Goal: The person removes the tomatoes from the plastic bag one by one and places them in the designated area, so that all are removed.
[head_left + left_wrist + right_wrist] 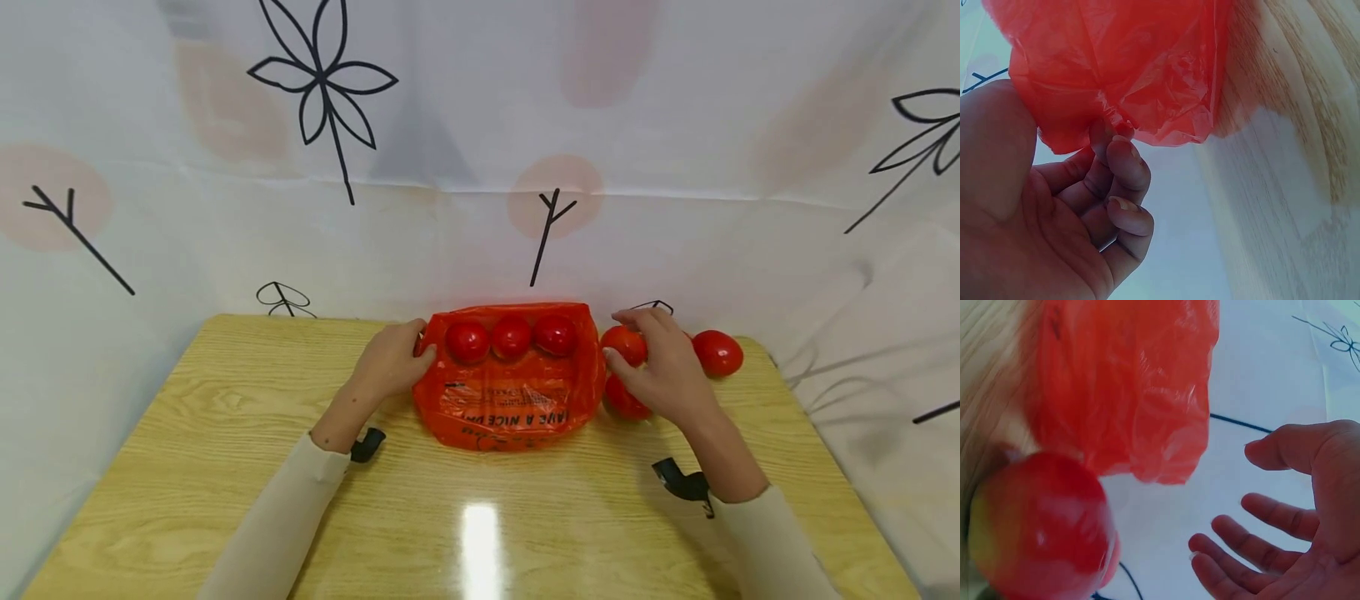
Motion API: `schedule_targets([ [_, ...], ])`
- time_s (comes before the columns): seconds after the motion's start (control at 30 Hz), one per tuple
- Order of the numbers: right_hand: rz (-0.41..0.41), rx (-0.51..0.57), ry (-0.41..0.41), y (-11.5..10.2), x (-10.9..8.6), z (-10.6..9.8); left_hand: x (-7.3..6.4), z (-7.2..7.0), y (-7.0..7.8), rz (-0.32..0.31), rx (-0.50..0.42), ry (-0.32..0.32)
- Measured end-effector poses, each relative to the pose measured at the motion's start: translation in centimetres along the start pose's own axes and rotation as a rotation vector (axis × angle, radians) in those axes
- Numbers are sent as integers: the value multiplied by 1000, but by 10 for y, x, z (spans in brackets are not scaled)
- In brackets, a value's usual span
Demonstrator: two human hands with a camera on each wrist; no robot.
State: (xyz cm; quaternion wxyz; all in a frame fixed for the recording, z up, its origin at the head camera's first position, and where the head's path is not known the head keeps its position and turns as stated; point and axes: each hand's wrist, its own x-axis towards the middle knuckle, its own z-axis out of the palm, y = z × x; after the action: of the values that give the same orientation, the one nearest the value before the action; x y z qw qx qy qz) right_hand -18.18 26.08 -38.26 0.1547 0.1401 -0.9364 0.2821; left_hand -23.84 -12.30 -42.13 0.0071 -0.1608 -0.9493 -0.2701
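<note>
A red plastic bag (510, 400) with dark print lies spread on the table. Three red apples (512, 337) sit in a row within its outline, near the far edge; whether film covers them I cannot tell. At the bag's left edge, my left hand (390, 358) pinches the film with curled fingers, seen also in the left wrist view. Beside the right edge, my right hand (667, 367) hovers with fingers apart, holding nothing in the right wrist view. Close to it are more apples: a red-and-yellow apple (1041, 525), and one apple (625, 400) below the fingers.
Another red apple (717, 353) lies right of my right hand, near the table's far right corner. The wooden table (420, 533) ends at a white cloth backdrop (450, 242) with leaf drawings. Black straps (682, 481) show at the wrists.
</note>
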Motion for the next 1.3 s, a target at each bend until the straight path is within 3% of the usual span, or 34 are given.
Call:
schedule_targets([
  [0.17,1,11,-36,-9,7,5,1,0,-1,-2,-6,-2],
  [0.53,-96,31,-85,-19,21,22,3,0,0,-5,-17,-5],
  [0.73,-89,26,-122,-21,28,31,2,-1,1,-6,-22,-9],
  [1.3,-123,-148,-275,-24,41,56,1,1,-1,-12,-29,-7],
])
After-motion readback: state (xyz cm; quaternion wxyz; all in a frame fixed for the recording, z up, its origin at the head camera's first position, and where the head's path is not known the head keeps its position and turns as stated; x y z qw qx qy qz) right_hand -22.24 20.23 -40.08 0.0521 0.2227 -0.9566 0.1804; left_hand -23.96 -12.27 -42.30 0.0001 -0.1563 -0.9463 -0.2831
